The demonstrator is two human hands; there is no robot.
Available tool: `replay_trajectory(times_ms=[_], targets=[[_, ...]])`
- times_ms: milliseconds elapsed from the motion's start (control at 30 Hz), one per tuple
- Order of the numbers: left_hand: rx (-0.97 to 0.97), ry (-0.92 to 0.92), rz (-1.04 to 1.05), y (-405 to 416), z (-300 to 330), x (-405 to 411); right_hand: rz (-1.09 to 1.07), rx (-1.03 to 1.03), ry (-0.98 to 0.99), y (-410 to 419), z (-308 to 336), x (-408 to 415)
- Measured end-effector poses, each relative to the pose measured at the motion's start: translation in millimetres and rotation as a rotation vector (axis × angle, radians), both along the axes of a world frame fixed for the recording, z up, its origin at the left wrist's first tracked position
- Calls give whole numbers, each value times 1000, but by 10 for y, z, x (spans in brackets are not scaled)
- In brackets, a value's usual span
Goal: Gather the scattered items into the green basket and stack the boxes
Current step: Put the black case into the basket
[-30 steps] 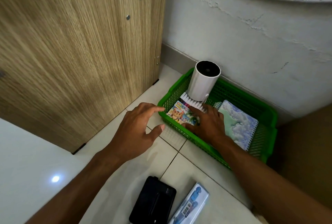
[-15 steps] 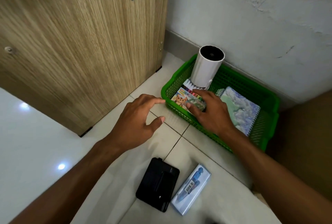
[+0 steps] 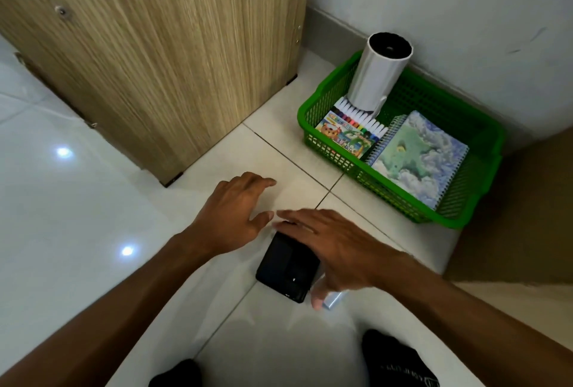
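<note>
Low in the frame's centre, the flat glossy black rectangular case [image 3: 288, 267] lies on the tile, long axis running lower right to upper left, directly beneath the open, spread right hand [image 3: 333, 247], nearer than the open left hand [image 3: 235, 210].

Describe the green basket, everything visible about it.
The green basket is a shallow rectangular tray of plastic lattice with a solid rolled rim, standing flat on the tile floor against the wall. Inside, a white cylinder with a dark top stands at its far end, a marker pack lies along the left side, and a spiral notebook rests tilted toward the right. Neither hand touches it.
</note>
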State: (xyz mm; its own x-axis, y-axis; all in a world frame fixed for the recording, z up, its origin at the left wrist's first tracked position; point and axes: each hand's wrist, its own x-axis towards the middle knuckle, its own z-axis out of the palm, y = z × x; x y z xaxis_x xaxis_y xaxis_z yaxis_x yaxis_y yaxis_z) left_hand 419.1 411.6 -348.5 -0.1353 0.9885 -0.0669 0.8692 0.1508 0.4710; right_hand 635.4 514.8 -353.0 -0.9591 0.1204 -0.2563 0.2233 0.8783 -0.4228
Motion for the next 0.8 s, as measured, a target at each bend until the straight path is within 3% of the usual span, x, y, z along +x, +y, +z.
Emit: replay_trajectory(times_ms=[167,467,800], targets=[[3,-22,9,-21,-23,-48,71,7,-12,-105,-24,-110],[84,-85,42,51,109,-83,-14,71,27,-132,9,-188],[207,-156,142,283,332,-324,-426,96,443,180,378,-263]])
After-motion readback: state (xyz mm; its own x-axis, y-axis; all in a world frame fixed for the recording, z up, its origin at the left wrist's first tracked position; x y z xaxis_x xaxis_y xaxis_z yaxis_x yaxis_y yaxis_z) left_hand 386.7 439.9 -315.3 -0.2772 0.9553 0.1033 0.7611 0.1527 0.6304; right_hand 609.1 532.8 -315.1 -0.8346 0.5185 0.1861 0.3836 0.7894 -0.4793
